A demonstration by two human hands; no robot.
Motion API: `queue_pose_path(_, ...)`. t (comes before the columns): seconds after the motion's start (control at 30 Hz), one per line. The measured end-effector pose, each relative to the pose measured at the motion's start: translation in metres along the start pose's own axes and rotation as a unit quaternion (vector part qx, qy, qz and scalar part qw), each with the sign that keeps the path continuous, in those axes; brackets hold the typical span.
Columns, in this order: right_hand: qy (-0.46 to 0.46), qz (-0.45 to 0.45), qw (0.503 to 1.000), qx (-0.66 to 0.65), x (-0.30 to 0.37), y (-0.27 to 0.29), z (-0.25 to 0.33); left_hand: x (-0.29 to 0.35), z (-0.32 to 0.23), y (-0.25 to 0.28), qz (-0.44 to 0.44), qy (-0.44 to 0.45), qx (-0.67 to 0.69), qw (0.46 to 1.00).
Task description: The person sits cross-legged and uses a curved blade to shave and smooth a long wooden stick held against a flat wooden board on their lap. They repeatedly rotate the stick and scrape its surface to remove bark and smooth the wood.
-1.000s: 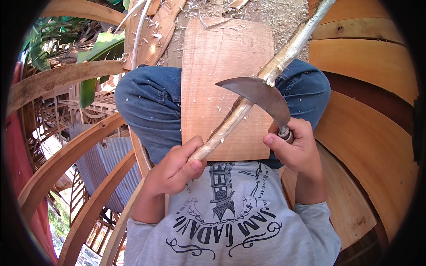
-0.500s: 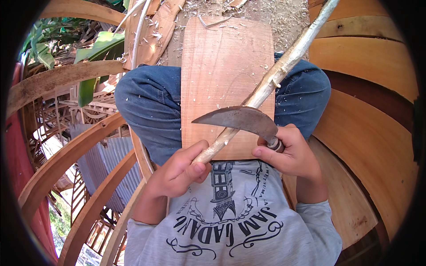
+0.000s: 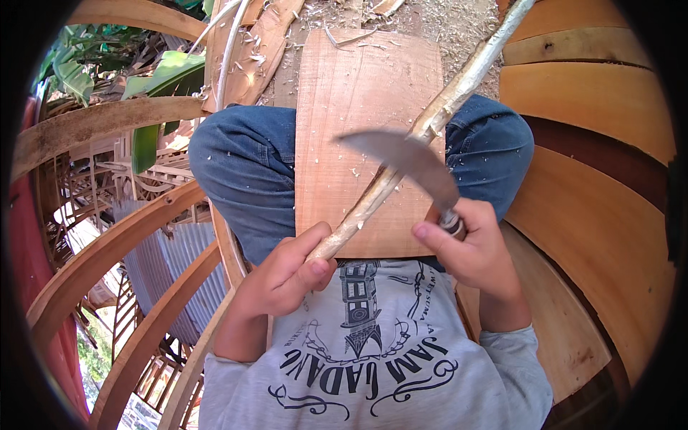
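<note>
Both your forearms (image 3: pixel 244 333) angle inward from the lower part of the frame. Your left hand (image 3: pixel 290 276), left of center, has its fingers closed around the lower end of the stick (image 3: pixel 448 104), which slants to the upper right. Your right hand (image 3: pixel 469 247), right of center, curls its fingers round the curved knife (image 3: pixel 423 163) by its handle (image 3: pixel 453 225), thumb pointing left; the blade crosses the stick over the wooden board (image 3: pixel 362 89).

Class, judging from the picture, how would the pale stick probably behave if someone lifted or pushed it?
The pale stick is probably stiff, as it runs nearly straight along its visible length. It is perhaps fairly light for its length, looking slim. If pushed, it might roll unevenly, because its surface looks rough and ragged.
</note>
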State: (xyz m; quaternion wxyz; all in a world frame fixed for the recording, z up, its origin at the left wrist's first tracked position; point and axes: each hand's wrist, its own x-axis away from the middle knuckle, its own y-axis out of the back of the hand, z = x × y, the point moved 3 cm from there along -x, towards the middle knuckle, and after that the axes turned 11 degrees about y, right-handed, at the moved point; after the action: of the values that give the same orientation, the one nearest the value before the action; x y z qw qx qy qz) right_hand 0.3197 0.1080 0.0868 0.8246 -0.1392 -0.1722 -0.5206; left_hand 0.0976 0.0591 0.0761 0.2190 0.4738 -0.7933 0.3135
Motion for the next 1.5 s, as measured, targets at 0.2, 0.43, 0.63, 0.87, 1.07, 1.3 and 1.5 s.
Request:
queue_pose_path(0.2, 0.067, 0.04, 0.996, 0.038, -0.001, -0.004, 0.001, -0.005, -0.009, 0.0, 0.011, -0.019, -0.044, 0.999)
queue_pose_path(0.43, 0.065, -0.089, 0.994, 0.023, -0.005, 0.015, -0.001, -0.011, -0.012, -0.001, 0.03, -0.023, -0.044, 0.998)
queue_pose_path(0.63, 0.198, -0.234, 0.936, 0.17, -0.005, 0.022, -0.012, -0.019, -0.023, -0.015, 0.108, 0.003, 0.058, 0.993)
queue_pose_path(0.87, 0.141, -0.222, 0.96, 0.099, -0.001, 0.043, -0.018, -0.02, -0.01, -0.014, 0.083, 0.029, 0.096, 0.992)
queue_pose_path(1.07, 0.089, -0.138, 0.985, 0.053, -0.01, 0.028, -0.01, -0.019, -0.018, -0.011, 0.029, -0.016, -0.013, 0.999)
queue_pose_path(1.3, 0.226, -0.402, 0.871, 0.17, -0.01, 0.063, -0.023, -0.013, -0.016, 0.003, 0.138, 0.012, 0.185, 0.973)
queue_pose_path(1.5, 0.157, 0.029, 0.981, 0.111, -0.008, 0.013, -0.008, -0.015, -0.02, -0.009, 0.007, -0.022, -0.038, 0.999)
